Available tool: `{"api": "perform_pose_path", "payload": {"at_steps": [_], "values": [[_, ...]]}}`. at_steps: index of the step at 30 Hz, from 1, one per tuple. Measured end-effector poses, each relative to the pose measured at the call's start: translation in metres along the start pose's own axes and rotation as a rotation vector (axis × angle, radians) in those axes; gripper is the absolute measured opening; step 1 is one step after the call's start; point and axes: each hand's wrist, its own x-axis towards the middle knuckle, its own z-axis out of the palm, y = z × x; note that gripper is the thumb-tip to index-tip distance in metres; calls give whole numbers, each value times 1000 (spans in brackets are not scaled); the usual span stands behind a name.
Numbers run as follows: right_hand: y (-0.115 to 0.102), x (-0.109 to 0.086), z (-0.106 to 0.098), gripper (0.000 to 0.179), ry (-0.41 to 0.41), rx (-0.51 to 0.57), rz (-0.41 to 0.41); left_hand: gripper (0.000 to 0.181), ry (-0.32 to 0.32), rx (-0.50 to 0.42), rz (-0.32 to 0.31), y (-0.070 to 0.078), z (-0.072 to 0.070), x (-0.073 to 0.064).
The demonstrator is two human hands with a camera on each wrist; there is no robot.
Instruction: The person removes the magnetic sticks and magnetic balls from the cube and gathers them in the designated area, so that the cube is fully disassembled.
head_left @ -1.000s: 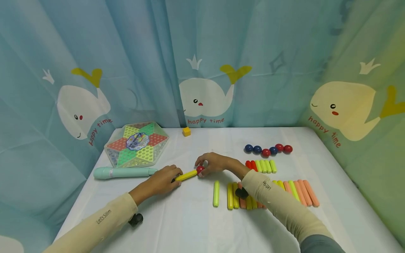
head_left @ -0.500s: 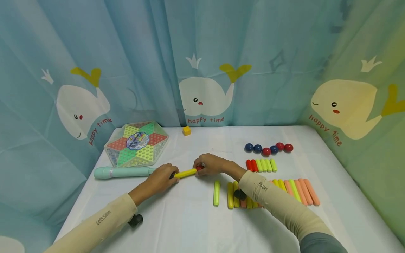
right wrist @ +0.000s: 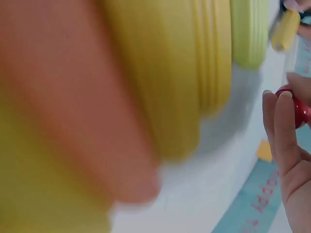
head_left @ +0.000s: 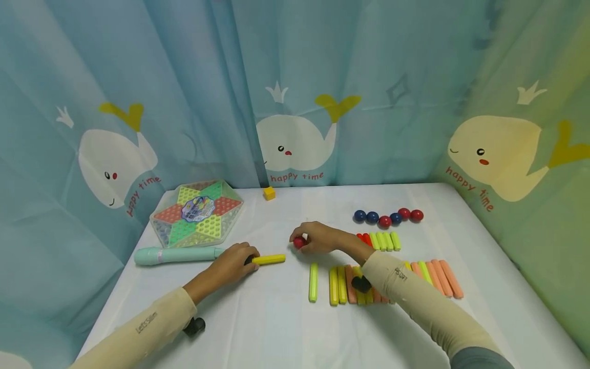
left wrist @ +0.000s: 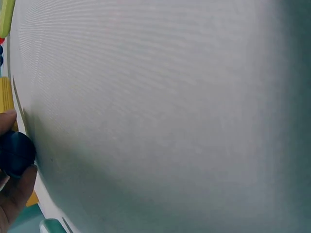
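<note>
My left hand (head_left: pixel 234 263) pinches a dark blue ball (left wrist: pixel 17 154) between fingertips and thumb. A yellow stick (head_left: pixel 269 260) points to the right from that ball, its far end apart from my right hand. My right hand (head_left: pixel 320 237) holds a glossy red ball (head_left: pixel 299 242) between thumb and fingers, a little above and right of the stick's end. In the right wrist view the red ball (right wrist: pixel 300 109) is partly hidden by the fingers. A lime stick (head_left: pixel 313 282) lies alone just below my right hand.
Under my right forearm runs a row of yellow, orange and lime sticks (head_left: pixel 334 287). Shorter red and lime sticks (head_left: pixel 381 241) lie behind, with several blue and red balls (head_left: pixel 384 222) farther back. A hexagonal game board (head_left: pixel 197 212), mint tube (head_left: pixel 175 255) and yellow cube (head_left: pixel 269 193) stand left.
The red ball was against the yellow stick's right end. Now my right hand has drawn it off to the right, leaving a gap. The stick stays with the blue ball at my left hand.
</note>
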Motion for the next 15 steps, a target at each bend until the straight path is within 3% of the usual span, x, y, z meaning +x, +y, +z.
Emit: {"api": "perform_pose_path", "payload": {"at_steps": [3,7,15], "values": [[9,-23,-11,36,38,55,18,25,-17,-4,0,0,1,-1],[26,-63,-30,42,141,132,124,24,-10,-11,4,0,1,-3],[89,-157,-72,41,406,165,220,23,27,-26,26,-1,1,-5]]}}
